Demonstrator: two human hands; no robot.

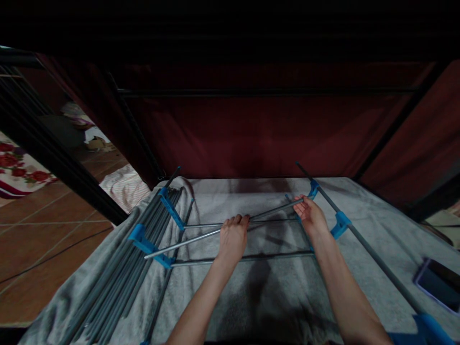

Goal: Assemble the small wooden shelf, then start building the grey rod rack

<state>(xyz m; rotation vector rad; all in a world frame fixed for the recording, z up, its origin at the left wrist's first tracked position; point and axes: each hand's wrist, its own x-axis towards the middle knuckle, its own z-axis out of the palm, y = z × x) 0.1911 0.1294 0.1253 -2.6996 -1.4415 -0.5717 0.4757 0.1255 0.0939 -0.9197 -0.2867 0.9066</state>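
Note:
My left hand [234, 234] is wrapped over the middle of a thin metal tube [197, 238]. The fingers of my right hand [309, 214] pinch the same tube close to its right end, beside a blue plastic connector [314, 188]. The tube slants across the frame, its left end lying by another blue connector [151, 246]. Below it, a crossbar [276, 257] joins the frame's two sides. A second blue connector [340, 224] sits on the long right-hand pole [381, 268], near my right wrist.
A bundle of grey tubes [122, 278] lies at the left on the grey blanket [362, 306]. A phone [439, 283] rests at the right. A dark red fabric panel [251, 134] with black bars stands behind. Tiled floor [46, 244] shows at the left.

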